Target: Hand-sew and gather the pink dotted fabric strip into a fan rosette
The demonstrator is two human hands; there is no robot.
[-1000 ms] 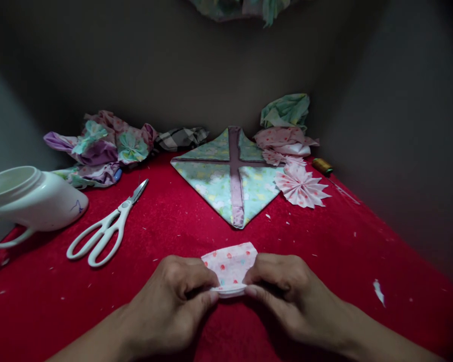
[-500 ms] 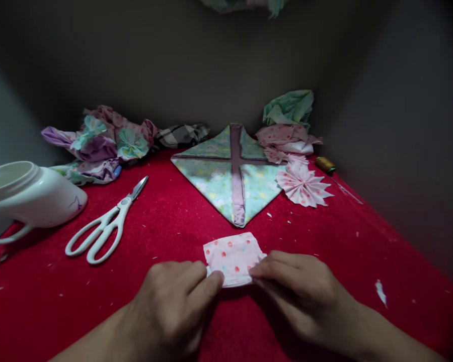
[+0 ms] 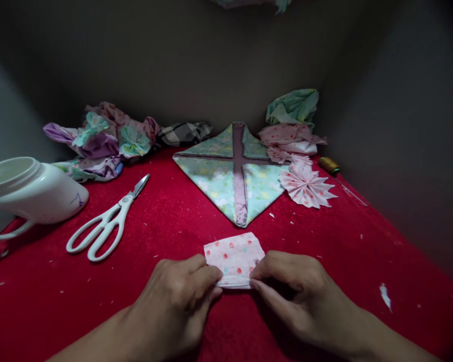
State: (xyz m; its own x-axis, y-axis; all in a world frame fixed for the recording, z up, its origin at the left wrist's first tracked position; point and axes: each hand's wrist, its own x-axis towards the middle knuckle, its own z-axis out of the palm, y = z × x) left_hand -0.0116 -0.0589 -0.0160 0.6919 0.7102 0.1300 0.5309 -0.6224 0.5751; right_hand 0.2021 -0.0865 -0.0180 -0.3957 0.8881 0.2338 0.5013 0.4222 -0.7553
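Note:
A small piece of pink fabric (image 3: 232, 255) with red dots lies on the red cloth in front of me. Its near edge is gathered into narrow stacked folds. My left hand (image 3: 184, 296) pinches the left end of those folds between thumb and fingers. At the right end, my right hand (image 3: 298, 289) grips the folds with thumb and index finger. The fabric's far part lies flat and unfolded. Beyond it rests a light green patterned fabric square (image 3: 211, 183), set cornerwise, with a purple cross-shaped strip in its middle.
White-handled scissors (image 3: 111, 221) lie at the left beside a white mug (image 3: 56, 193). Crumpled fabrics (image 3: 101, 146) are heaped behind. To the right are a pleated pink fabric rosette (image 3: 307, 185), a thread spool (image 3: 329, 165) and more bunched cloth (image 3: 292, 108). Scraps dot the red cloth (image 3: 158, 322).
My left thumb has shifted from lying over the folds to pinching at their near edge. The right fingers have adjusted slightly on their end. The view has moved a little.

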